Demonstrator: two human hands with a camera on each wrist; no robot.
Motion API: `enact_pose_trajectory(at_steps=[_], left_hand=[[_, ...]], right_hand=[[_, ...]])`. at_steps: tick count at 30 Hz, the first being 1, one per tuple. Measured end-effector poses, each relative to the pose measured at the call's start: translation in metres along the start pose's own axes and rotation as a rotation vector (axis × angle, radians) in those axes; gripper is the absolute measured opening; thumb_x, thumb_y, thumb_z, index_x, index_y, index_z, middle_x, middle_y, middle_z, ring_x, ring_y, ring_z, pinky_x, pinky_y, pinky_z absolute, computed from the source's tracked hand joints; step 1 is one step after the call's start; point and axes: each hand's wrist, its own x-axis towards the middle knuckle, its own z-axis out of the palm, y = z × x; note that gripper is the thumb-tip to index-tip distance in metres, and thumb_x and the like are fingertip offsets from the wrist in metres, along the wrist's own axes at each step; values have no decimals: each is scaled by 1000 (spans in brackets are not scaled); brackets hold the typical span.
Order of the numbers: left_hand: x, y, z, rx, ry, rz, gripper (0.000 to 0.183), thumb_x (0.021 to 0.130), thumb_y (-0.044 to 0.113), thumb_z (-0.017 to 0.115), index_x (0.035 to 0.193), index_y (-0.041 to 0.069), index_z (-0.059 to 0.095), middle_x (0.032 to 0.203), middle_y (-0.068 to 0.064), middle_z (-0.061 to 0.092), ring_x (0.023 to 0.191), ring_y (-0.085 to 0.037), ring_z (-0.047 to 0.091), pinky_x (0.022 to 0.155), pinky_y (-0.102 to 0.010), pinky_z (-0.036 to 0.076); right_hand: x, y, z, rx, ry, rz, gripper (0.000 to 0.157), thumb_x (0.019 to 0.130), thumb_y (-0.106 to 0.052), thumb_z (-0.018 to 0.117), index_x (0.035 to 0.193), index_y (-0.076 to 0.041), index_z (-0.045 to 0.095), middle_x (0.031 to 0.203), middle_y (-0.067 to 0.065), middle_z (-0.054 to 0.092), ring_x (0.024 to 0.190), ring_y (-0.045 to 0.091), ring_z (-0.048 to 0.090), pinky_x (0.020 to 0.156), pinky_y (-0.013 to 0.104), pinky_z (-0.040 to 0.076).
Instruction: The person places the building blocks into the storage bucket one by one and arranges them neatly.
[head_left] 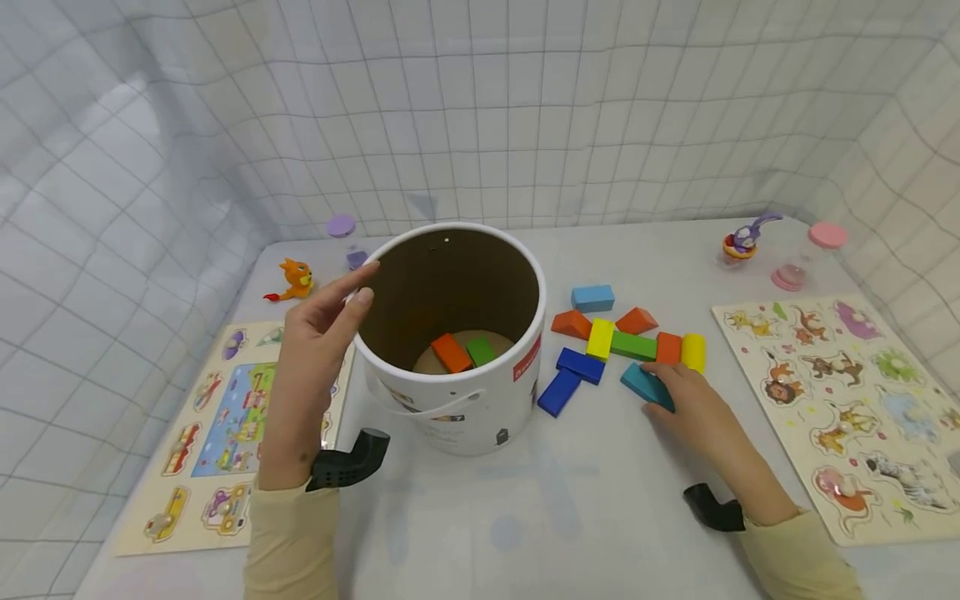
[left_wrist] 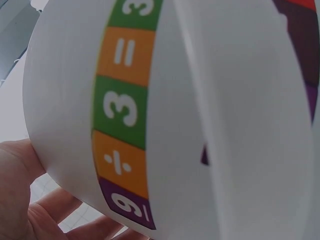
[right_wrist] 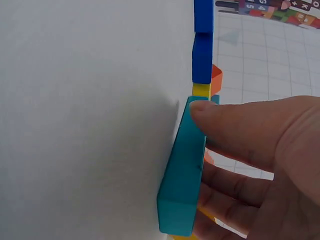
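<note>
We pinch the teal rectangular block [head_left: 647,386] between the thumb and fingers of our right hand [head_left: 692,407], right of the white bucket [head_left: 498,408]. Our left hand [head_left: 313,342], fingers extended, rests at the bucket's left rim. Two dark-blue blocks [head_left: 570,379] lie between the bucket and the teal block.
</note>
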Motion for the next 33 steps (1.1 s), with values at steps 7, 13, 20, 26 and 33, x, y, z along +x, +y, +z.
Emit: enact_pose_trajectory(at_steps=[7,13,20,26,33], left_hand=[[0,-1,0,8,7,-1,38,89,28,52,126,18,52,128,-7,48,113,-24,44,90,-25,42],[2,-3,1,6,10,16,37,90,25,52,126,14,52,127,-7,49,112,-25,46,87,-24,44],[3,-4,1,-2,7,22,37,90,25,52,125,14,53,128,-7,48,112,-26,45,88,-25,44],[4,-4,1,-4,8,26,37,90,25,51,125,13,53,127,-7,48,110,-27,46,84,-23,45],[3,-4,1,-13,9,23,37,90,25,52,125,13,52,127,-8,49,110,-27,46,84,-22,45]], right_hand=[[-2,-3,6,10,18,-43,46,80,-12,66,123,-6,49,107,18,53,88,28,48,78,49,45],[-3,-2,11,208,-39,-119,38,82,-11,63,119,-9,53,102,8,58,89,21,52,78,38,48],[-8,-5,3,738,-224,-119,39,89,-20,54,127,-14,46,112,9,53,99,22,51,82,26,47],[-13,-16,-13,1128,-356,-125,45,93,-11,41,136,-14,29,121,11,46,104,26,50,85,35,45],[-7,-47,-38,1316,-429,-258,50,92,-6,39,138,-13,22,130,8,41,109,31,50,90,39,43]])
